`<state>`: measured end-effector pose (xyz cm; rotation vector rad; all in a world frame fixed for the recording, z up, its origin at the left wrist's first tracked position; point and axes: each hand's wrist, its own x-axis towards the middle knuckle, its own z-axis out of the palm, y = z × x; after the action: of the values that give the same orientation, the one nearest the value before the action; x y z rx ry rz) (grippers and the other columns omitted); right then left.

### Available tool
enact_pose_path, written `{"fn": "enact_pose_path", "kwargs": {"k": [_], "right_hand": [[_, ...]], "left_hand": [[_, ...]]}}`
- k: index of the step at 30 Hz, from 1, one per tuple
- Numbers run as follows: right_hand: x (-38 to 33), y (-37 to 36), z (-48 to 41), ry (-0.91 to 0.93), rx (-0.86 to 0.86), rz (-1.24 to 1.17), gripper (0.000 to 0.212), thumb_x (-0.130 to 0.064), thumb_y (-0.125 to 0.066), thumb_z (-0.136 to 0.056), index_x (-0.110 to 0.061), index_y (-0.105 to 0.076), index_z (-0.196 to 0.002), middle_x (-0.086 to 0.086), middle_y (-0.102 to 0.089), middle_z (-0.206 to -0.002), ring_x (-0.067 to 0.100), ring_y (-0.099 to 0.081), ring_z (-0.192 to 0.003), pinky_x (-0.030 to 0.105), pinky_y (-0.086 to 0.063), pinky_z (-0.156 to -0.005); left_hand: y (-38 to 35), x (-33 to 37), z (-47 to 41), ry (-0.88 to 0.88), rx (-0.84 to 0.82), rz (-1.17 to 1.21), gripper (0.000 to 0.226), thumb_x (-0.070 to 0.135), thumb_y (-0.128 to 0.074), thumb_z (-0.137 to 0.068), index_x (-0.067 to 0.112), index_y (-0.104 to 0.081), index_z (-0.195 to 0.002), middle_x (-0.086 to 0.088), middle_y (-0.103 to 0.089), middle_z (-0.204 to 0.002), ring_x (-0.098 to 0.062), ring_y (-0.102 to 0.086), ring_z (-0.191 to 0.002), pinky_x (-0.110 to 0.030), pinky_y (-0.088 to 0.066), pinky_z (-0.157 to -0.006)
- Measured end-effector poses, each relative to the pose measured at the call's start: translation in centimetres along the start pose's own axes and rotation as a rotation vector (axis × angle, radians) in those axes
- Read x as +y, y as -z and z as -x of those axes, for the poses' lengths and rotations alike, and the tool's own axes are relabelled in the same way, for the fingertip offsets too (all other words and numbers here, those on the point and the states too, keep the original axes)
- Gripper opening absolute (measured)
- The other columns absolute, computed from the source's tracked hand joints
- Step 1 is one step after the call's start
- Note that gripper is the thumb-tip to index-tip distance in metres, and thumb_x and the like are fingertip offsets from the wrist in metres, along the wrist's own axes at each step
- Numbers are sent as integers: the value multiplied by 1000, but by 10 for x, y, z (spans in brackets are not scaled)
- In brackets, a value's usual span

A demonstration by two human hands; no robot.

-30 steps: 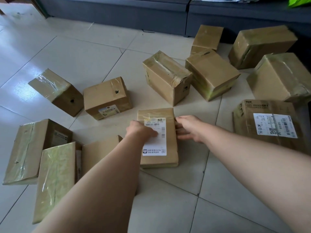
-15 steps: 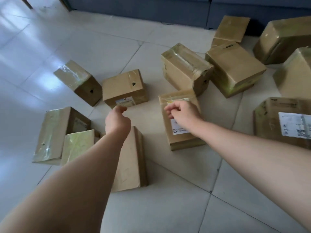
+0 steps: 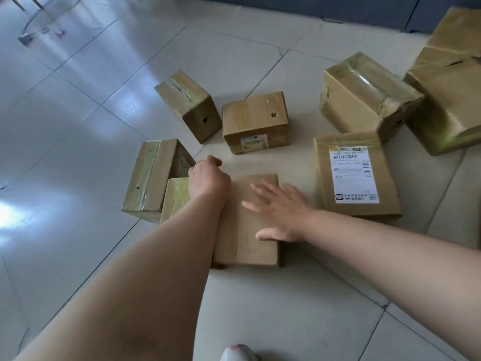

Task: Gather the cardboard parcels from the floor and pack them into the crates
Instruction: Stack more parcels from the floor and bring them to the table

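Head: hands (image 3: 279, 212) on flat parcel (image 3: 247, 246)

glossy pale tile floor (image 3: 78, 157) w/ window glare at left; dark blue-grey furniture base (image 3: 325, 6) along top edge.

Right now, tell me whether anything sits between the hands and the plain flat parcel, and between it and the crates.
Nothing blocks the hands: the right hand lies open on the plain flat parcel, and the left hand is curled at its far left corner. No crate is in view, so that path cannot be judged.

Brown parcels (image 3: 256, 121) — pale grey tiles (image 3: 78, 126)
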<state>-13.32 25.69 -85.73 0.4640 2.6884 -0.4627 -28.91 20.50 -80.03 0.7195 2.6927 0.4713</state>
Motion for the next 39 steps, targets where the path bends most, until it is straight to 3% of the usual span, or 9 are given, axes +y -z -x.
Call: {"fn": "enact_pose_path", "kwargs": {"k": [4, 8, 11, 15, 21, 25, 28, 35, 39], "right_hand": [[36, 18, 1, -252, -2, -125, 81, -54, -53, -90, -42, -2, -152, 0, 22, -160, 24, 23, -146, 49, 5, -119], [40, 24, 7, -237, -28, -177, 79, -35, -59, -93, -39, -9, -153, 2, 19, -161, 21, 21, -147, 43, 7, -119], [22, 30, 2, -170, 50, -211, 70, -23, -59, -93, -32, -23, -152, 3, 7, -163, 21, 14, -149, 43, 3, -121], [-11, 36, -9, -150, 164, -345, 62, -4, -50, -96, -31, -33, -149, 0, -8, -163, 21, -1, -150, 40, -8, -120], [-29, 33, -10, -128, 69, -349, 54, -7, -49, -96, -27, -41, -145, -2, -22, -160, 20, -14, -149, 41, -25, -116], [-21, 35, -7, -195, 157, -441, 50, -10, -50, -96, -29, -44, -142, -1, -43, -149, 23, -42, -134, 38, -41, -106], [-15, 39, -6, -251, 224, -501, 49, -10, -49, -96, -30, -45, -141, 0, -48, -145, 25, -47, -129, 35, -44, -99], [-8, 58, -18, -340, 320, -924, 55, -5, -45, -98, -23, -33, -149, 2, -43, -149, 23, -46, -131, 28, -42, -95], [-19, 74, -18, -304, 345, -1228, 50, -23, -41, -103, -15, -27, -151, 5, -37, -153, 22, -36, -139, 33, -29, -111]], "left_hand": [[-9, 11, 3, -44, -71, -1, 56, -7, -43, -86, 17, -55, -135, -9, -55, -134, -27, -48, -127, -43, -49, -100], [-10, 12, 4, -86, -96, -145, 55, -1, -47, -87, 15, -48, -140, -9, -47, -142, -28, -38, -134, -42, -39, -109], [3, -4, 2, 31, -22, -289, 65, 16, -62, -85, 15, -37, -144, -10, -28, -155, -31, -20, -146, -49, -24, -117], [16, -39, 9, 202, -143, -257, 94, 53, -79, -71, 20, -29, -143, -15, -24, -149, -36, -22, -140, -52, -30, -110], [21, -54, 8, 295, -223, -256, 110, 57, -84, -63, 44, -15, -148, -15, -11, -154, -44, -14, -142, -63, -27, -109], [16, -47, 9, 246, -221, -277, 116, 58, -83, -61, 46, -8, -150, -18, -24, -146, -43, -24, -137, -60, -30, -106], [15, -41, 11, 218, -197, -283, 117, 57, -82, -61, 42, -8, -150, -17, -36, -140, -39, -32, -131, -57, -35, -103], [61, -25, -6, 197, 129, 274, 97, 57, -72, -51, 54, -31, -139, -9, -45, -139, -35, -39, -131, -61, -41, -99], [72, -25, -9, 266, 119, 727, 97, 48, -72, -38, 56, -45, -131, -4, -60, -126, -31, -66, -102, -53, -57, -82]]}}
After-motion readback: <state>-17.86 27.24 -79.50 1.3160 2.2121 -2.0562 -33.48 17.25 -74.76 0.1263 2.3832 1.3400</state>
